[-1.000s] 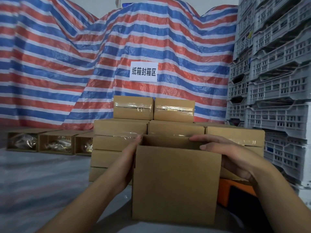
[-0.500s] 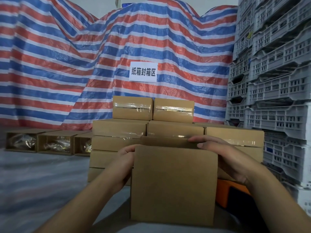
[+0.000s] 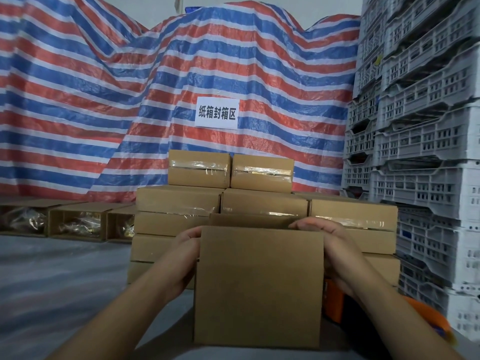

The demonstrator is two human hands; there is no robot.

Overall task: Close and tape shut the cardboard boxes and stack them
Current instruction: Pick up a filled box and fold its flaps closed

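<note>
A plain cardboard box [image 3: 259,287] stands in front of me on the grey surface, its near face towards the camera and its far flap [image 3: 249,220] showing above the top edge. My left hand [image 3: 185,252] grips the box's left side, fingers curled round the edge. My right hand [image 3: 330,240] holds the right side, fingers curled over the top right corner. Behind it stands a stack of taped boxes [image 3: 179,203], with two smaller taped boxes [image 3: 230,168] on top.
Three open boxes [image 3: 78,222] with plastic-wrapped contents lie at the left on the grey surface. Grey plastic crates [image 3: 420,152] are piled high at the right. An orange object [image 3: 335,300] sits right of the box. A striped tarp [image 3: 130,87] with a paper sign hangs behind.
The far flap has come down lower behind the top edge. My left hand has slid from the top corner down the left side, and both hands have drawn closer to the box.
</note>
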